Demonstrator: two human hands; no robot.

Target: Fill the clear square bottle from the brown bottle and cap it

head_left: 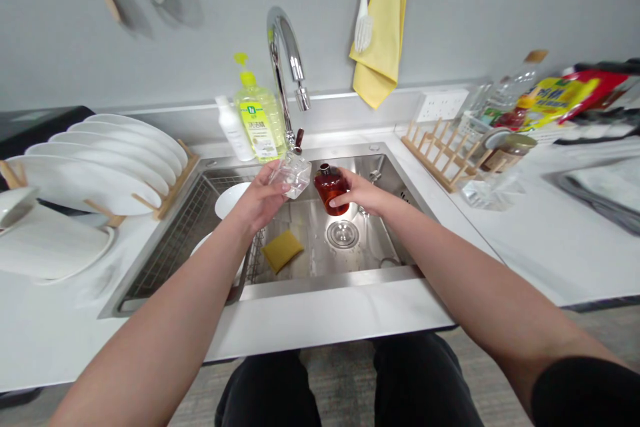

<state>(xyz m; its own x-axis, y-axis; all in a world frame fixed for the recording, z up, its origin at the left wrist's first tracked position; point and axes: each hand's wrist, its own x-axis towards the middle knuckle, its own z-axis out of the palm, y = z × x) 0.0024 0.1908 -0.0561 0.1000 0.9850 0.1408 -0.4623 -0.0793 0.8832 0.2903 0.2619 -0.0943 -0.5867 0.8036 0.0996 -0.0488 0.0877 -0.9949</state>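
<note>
Over a stainless steel sink (300, 287), my left hand (257, 197) grips a clear square glass bottle (295, 177) with a dark brown top. My right hand (363, 191) holds an amber bottle (331, 191) with a dark neck, its fingers wrapped around the side. The two bottles are held close together but apart, just below the chrome faucet (285, 60). Beneath them, a yellow sponge (283, 251) lies on the sink floor, and a white dish (231, 199) stands in the left part of the sink.
Wire racking lines the sink's left side. White plates (95, 167) stand in a wooden rack on the left counter. A dish soap bottle (260, 123) and a white bottle (233, 128) stand behind the sink. On the right are a wooden rack (440, 157), a jar (510, 152) and packets.
</note>
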